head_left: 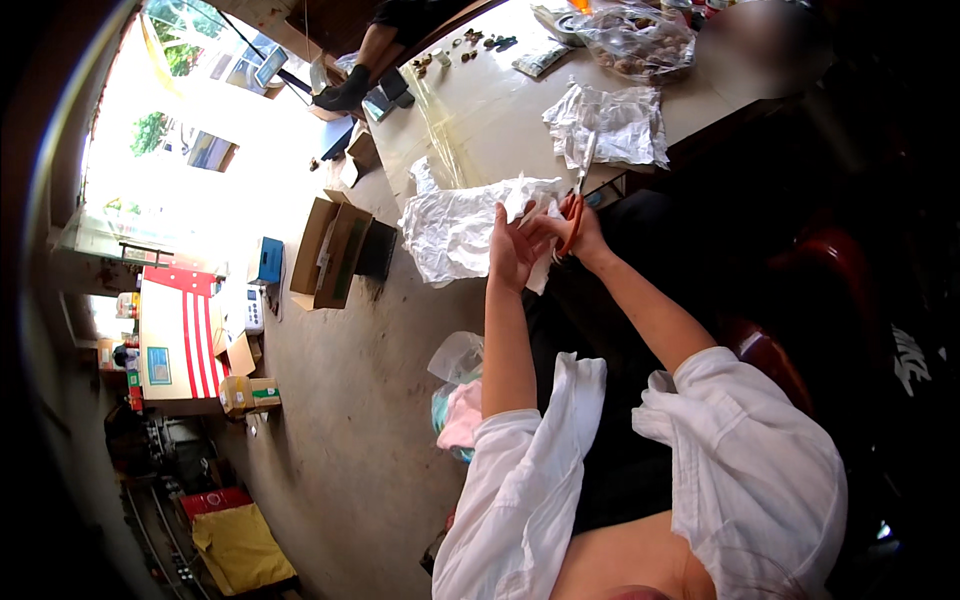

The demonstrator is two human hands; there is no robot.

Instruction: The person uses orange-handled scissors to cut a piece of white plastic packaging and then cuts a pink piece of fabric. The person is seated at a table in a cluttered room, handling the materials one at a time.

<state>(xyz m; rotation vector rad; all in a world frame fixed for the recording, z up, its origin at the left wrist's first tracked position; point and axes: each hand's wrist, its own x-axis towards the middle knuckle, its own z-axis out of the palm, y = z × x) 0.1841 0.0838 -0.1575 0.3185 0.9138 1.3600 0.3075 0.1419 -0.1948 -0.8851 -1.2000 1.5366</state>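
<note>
My right hand (588, 235) is closed around the orange handles of a pair of scissors (574, 222). The metal blades point away from me, toward the table. Just left of it, my left hand (512, 256) is palm up with its fingers curled at the edge of a crumpled white cloth (450, 232). This cloth hangs over the near edge of the table (500, 130) and looks like a small garment. A second wrinkled white cloth (628, 122) lies flat on the table beyond the scissor tips.
A clear plastic bag of brown lumps (640, 45) and small dark bits (487, 42) lie on the table's far side. Another person's foot (343, 92) shows at the far left corner. An open cardboard box (328, 252) and a bag with pink cloth (462, 412) are on the floor.
</note>
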